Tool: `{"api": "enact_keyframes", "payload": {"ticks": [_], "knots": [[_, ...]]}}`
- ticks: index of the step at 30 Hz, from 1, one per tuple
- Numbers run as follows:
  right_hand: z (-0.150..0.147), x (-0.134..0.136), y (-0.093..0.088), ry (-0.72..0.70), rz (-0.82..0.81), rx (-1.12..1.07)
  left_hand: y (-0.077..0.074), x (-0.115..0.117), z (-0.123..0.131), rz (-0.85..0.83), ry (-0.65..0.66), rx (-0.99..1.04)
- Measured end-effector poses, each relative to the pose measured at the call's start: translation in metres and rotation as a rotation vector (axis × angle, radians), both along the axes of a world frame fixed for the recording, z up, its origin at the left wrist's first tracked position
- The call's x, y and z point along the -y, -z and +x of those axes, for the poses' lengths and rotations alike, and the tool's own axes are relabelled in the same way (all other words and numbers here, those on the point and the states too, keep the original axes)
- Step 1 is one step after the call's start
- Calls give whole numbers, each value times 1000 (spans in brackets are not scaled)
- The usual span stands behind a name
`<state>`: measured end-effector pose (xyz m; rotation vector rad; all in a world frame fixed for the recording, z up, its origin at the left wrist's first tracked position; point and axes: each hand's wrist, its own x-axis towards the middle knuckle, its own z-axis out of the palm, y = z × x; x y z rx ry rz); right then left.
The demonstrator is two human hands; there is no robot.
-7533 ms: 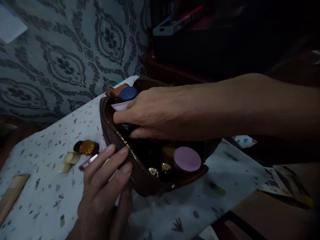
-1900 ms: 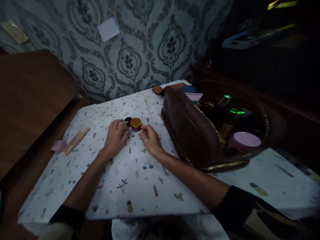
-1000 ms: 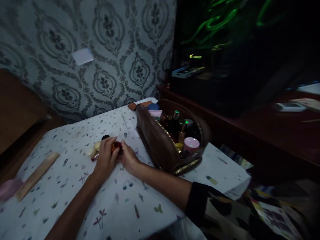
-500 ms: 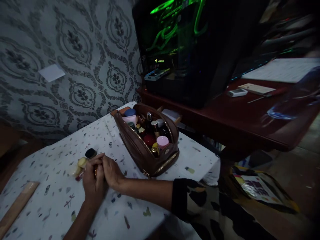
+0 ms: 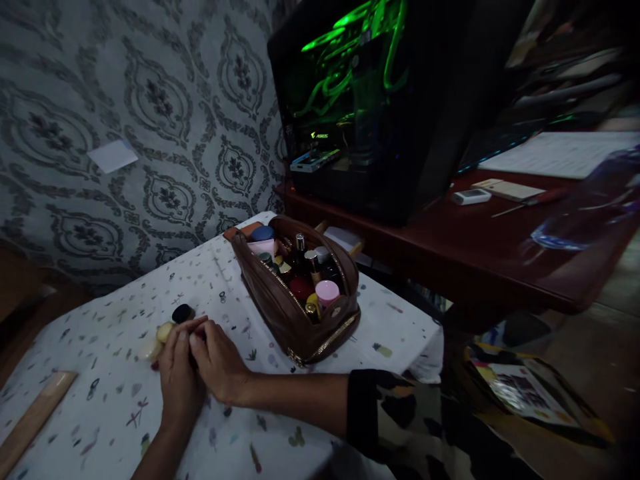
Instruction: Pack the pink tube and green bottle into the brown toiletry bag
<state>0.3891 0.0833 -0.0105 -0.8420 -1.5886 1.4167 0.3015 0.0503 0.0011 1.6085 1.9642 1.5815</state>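
Observation:
My left hand (image 5: 176,375) and my right hand (image 5: 220,365) are pressed together low over the patterned white tablecloth (image 5: 240,427), fingers curled against each other. What lies between them, if anything, is hidden. Just beyond the fingertips sit a small black round lid or jar (image 5: 183,313) and pale yellow rounded items (image 5: 164,332), partly covered by the left hand. To the right of my hands stands an open brown cosmetic bag (image 5: 270,303), filled with bottles and jars, among them a pink-lidded one (image 5: 327,291).
A tan flat strip (image 5: 37,420) lies at the table's left edge. Behind the bag, a black computer case (image 5: 380,120) glowing green stands on a dark red desk (image 5: 500,247). A yellow-edged package (image 5: 535,393) is low on the right. Patterned wallpaper rises behind the table.
The view has shifted slightly. My hands have closed more tightly together, and the small orange-gold glint seen between the fingers before is now covered. The bag stays put.

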Motion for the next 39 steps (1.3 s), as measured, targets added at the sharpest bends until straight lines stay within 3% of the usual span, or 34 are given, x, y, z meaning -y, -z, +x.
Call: {"api": "enact_keyframes", "payload": {"ticks": [2,10,18,22,28,32,35,39], "knots": [[-5,-7,5,-6,-116,-36,3,0,1,-8,-13,25],[-14,-18,15,-70,-390,-115,15,4,-9,73,133,-276],[-15,-31,20,-34,-431,-246,19,-3,-13,-84,11,-108],[-14,-31,20,-114,-457,-341,19,-5,-18,-94,56,-1],[-9,-29,16,-183,-344,-362,18,-3,-22,20,69,80],[-11,-31,17,-79,-205,-253,16,0,-24,62,22,165],[-11,-32,18,-7,-106,-172,15,0,-27,62,-22,120],[-6,-34,17,38,-68,-114,13,0,-28,-32,134,159]]}}
